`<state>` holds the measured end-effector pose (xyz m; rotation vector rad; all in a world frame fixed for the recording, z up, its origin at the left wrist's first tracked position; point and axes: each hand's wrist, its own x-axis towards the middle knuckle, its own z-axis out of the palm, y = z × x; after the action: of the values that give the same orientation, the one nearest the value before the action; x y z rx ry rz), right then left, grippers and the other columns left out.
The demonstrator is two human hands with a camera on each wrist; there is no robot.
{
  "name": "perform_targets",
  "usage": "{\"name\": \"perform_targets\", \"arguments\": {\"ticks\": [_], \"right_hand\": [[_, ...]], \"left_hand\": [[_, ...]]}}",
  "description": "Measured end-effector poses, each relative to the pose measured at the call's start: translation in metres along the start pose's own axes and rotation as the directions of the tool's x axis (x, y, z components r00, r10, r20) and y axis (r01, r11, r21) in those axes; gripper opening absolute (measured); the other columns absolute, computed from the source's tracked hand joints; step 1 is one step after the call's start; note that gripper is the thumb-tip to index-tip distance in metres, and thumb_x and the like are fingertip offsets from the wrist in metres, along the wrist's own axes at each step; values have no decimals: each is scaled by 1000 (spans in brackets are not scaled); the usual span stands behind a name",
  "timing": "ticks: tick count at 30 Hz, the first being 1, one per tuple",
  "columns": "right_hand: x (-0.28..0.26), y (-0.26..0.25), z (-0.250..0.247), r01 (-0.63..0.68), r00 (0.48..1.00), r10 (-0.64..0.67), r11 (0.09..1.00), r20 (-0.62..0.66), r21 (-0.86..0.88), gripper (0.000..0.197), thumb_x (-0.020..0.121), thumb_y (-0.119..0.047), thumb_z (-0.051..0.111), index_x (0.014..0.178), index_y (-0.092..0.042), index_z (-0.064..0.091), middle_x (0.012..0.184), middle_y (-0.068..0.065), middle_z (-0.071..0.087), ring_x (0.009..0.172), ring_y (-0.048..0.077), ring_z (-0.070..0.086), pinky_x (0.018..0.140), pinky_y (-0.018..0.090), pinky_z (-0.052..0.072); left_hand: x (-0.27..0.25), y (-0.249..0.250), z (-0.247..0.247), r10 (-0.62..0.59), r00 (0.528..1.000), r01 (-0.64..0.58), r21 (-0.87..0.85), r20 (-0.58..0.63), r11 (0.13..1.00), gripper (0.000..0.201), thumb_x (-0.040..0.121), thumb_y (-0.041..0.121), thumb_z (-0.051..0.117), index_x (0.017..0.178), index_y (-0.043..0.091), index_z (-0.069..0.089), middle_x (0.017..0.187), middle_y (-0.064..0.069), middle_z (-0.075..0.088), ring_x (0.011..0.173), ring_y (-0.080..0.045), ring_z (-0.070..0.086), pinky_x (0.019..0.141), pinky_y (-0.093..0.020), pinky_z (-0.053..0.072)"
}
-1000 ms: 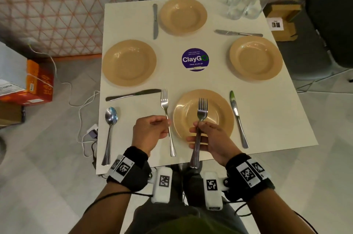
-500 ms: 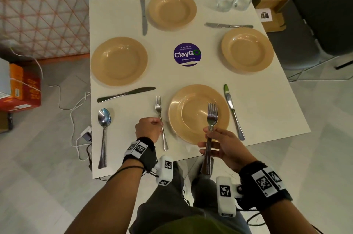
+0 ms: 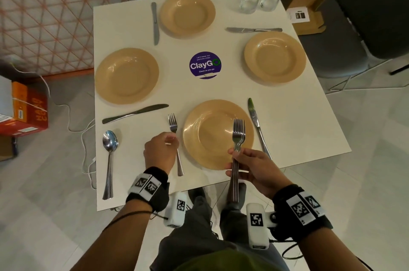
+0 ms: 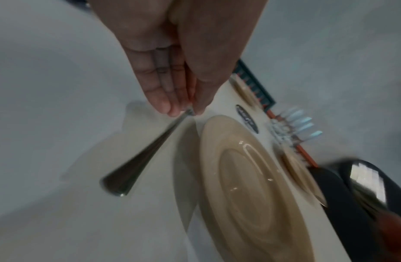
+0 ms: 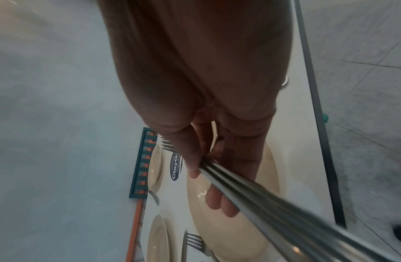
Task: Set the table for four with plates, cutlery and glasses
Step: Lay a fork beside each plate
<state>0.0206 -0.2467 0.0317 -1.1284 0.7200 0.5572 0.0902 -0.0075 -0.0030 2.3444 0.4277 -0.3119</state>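
While pinching a fork point(image 3: 176, 137) flat beside the near plate point(image 3: 205, 157) — left hand point(image 3: 160, 152); right hand point(image 3: 252, 171), clutching stacked forks point(image 3: 238, 137) above its rim

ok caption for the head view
Left hand sets a fork beside the near plate; right hand holds spare forks.

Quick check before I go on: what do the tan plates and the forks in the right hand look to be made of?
Near plate: glossy tan with soft highlights, so likely melamine or glazed ceramic; the look alone cannot settle which. Forks in the right hand: polished metal, probably stainless steel, judging by the mirror-like grey shine along their handles.
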Motion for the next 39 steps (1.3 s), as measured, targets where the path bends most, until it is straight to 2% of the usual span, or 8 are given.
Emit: {"name": "perform_targets", "arguments": {"ticks": [3,8,13,23,30,32,34,39], "right_hand": [[0,-5,-10,1,999,-3,999,45,34,23,96,-15,61,110,3,66,78,11,68,86,32,67,91,50,56],[-3,-19,-27,-11,987,3,999,159,48,23,92,-17,63,106,-1,69,87,8,68,78,20,67,74,31,57],[-9,-30,-57,0,979,-4,1000,206,20,31,92,-21,63,112,3,67,93,12,67,81,19,63,71,28,54],[-22,-38,-117,-27,988,22,999,150,35,17,97,-6,54,99,-3,70,85,10,66,71,16,64,60,25,55],[-14,-55,-132,-43,980,-20,949,197,313,36,90,-21,68,115,5,63,103,22,56,89,27,55,77,32,53],[-9,-61,-134,-41,983,-31,924,181,379,25,91,-17,65,105,3,65,90,18,61,78,21,60,70,29,57],[-6,-67,-136,-31,990,-28,912,138,409,16,86,-12,61,93,-1,70,75,8,63,62,14,62,57,25,57],[-2,-78,-153,0,1000,-2,941,5,339,16,86,-11,65,97,-3,72,77,8,63,67,18,61,65,28,58]], "left_hand": [[-33,31,-7,348,935,-343,-82,65,936,16,91,17,68,105,22,74,96,11,70,78,-3,66,77,-23,56],[-70,69,7,789,497,-852,29,361,523,29,90,14,66,117,26,70,114,11,65,94,-5,61,81,-17,52],[-76,96,29,864,235,-972,103,445,212,30,85,17,72,112,29,72,115,9,69,93,-11,64,75,-24,56],[-84,151,70,902,-77,-983,117,424,-139,23,82,11,76,101,23,74,103,2,71,86,-18,65,63,-29,56],[-64,176,82,938,-142,-979,93,318,-180,15,93,11,65,103,16,75,110,-1,72,91,-20,65,73,-31,54],[-58,188,81,960,-146,-984,67,239,-167,13,94,12,66,103,13,75,108,-3,73,93,-21,67,79,-30,54],[-50,202,81,979,-133,-990,25,152,-139,14,93,15,68,105,10,73,105,-4,74,94,-20,68,82,-30,55],[-20,234,91,995,-81,-997,12,53,-82,16,92,11,67,106,7,70,95,-7,74,85,-20,69,79,-32,57]]}}
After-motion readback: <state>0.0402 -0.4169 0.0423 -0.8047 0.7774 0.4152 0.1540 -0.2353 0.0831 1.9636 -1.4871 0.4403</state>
